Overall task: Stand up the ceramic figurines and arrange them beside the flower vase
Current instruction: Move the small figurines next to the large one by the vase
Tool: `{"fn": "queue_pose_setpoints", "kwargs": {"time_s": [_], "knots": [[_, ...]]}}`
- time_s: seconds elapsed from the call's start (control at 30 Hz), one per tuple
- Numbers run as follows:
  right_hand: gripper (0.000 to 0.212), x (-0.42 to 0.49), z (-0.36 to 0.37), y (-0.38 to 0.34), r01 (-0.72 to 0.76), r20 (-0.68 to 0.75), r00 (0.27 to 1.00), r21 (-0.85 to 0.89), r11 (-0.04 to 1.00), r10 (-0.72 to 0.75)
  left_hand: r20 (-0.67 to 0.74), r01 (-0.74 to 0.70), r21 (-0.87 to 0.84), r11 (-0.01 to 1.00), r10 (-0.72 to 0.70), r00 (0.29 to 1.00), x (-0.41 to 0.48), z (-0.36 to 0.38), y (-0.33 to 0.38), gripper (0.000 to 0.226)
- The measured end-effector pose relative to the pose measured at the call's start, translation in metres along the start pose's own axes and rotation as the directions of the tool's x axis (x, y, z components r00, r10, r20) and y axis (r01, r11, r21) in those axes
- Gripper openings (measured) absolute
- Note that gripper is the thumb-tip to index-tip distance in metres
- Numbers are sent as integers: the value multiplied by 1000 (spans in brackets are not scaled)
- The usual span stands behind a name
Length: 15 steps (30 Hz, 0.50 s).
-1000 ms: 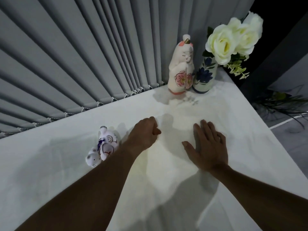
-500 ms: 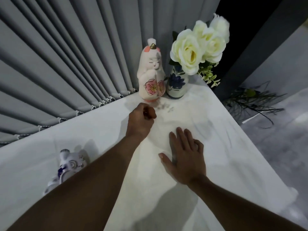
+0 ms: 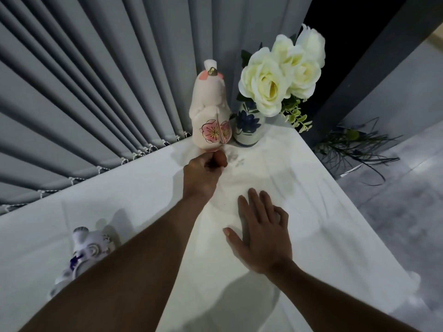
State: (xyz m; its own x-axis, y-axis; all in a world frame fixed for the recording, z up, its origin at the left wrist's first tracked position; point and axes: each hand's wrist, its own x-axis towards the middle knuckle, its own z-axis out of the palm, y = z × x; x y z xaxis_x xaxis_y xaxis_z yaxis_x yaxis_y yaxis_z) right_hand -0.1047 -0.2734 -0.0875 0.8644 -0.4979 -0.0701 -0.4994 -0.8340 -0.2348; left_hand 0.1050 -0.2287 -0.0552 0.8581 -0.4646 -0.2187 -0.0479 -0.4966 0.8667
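Note:
A tall pink-and-white ceramic figurine (image 3: 211,109) with painted pink flowers stands upright at the back of the table, touching the left side of the blue-flowered vase (image 3: 249,127) that holds white roses (image 3: 275,75). My left hand (image 3: 202,174) is a closed fist just in front of that figurine's base, holding nothing I can see. My right hand (image 3: 262,232) lies flat and open on the white tablecloth (image 3: 143,202). A small white-and-blue figurine (image 3: 82,251) lies on its side at the left, partly hidden by my left forearm.
Grey vertical blinds (image 3: 96,92) run along the table's back edge. The table's right edge falls away to a grey floor, where a dark plant (image 3: 354,144) lies. A dark wall panel stands behind the vase.
My left fist has reached forward from the table's middle to the standing figurine's base. The view has shifted, so the lying figurine sits lower left. My right hand stays flat.

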Motion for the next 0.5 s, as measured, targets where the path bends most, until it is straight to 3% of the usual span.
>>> {"fn": "queue_pose_setpoints", "kwargs": {"time_s": [0.5], "knots": [[81,1,-2,-2,-16,14,1000,4,1000,16,28,9,25,1000,-9,1000,9,16,4,31]]}}
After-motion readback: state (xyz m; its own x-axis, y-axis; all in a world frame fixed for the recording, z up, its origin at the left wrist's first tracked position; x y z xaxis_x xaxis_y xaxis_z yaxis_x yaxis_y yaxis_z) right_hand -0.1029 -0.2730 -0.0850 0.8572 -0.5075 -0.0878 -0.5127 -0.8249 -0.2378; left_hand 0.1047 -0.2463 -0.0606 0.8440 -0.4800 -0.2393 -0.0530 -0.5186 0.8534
